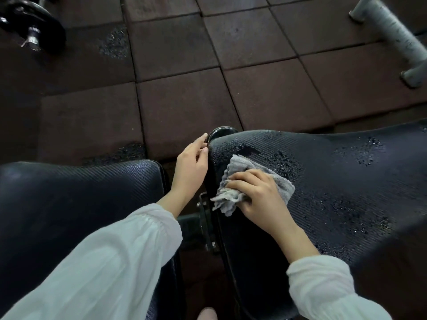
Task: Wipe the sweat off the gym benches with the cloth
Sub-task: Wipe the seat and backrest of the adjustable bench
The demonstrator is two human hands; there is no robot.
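Note:
A black padded bench pad (346, 181) on the right carries patches of wet droplets. On its left part lies a crumpled grey cloth (233, 195). My right hand (256, 195) presses down on the cloth, fingers curled over its bunched edge. My left hand (191, 160) rests with relaxed fingers against the left end of that pad, fingertips touching its rim near a black rounded frame end (221, 131). A second black bench pad (76, 204) lies to the left, looking dry, partly covered by my white sleeve.
Dark reddish rubber floor tiles (184, 84) fill the space beyond the pads. A black weight plate on a bar (32, 26) lies at the top left. Pale grey metal frame tubes (392, 31) cross the top right. A metal bracket (205, 218) sits in the gap between the pads.

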